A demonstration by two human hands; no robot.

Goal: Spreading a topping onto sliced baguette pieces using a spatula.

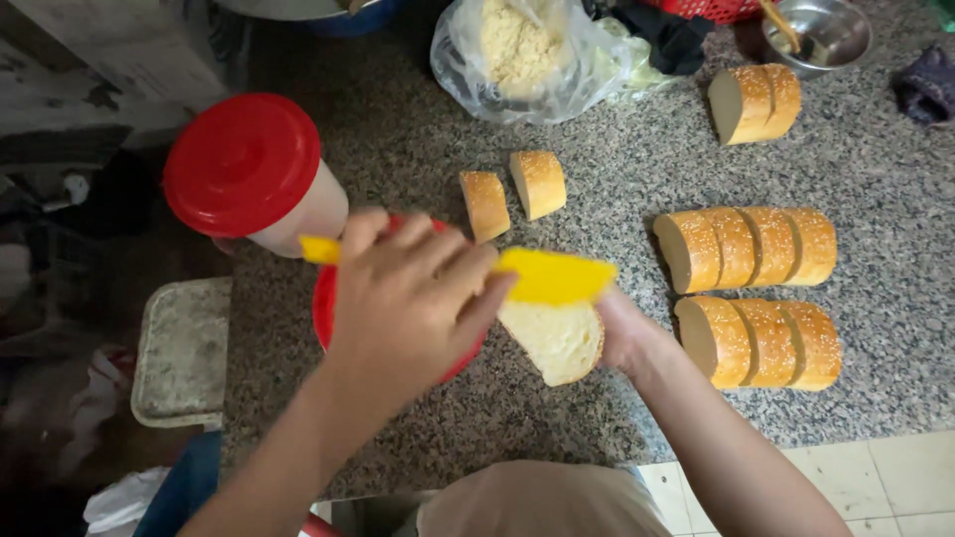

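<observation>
On the counter point(597, 159), two loose bread slices point(512, 194) and three sliced loaves point(746, 249).

The left hand point(413, 298) reaches in from the lower left, forearm bare, back of the hand turned up toward the camera. Its fingers point(453, 261) are curled closed in a grip, knuckles raised, thumb hidden underneath. The right hand point(625, 333) comes in from the lower right, forearm angled up and inward; it is mostly hidden, with only its heel and wrist showing, fingers closed in a hold.
</observation>
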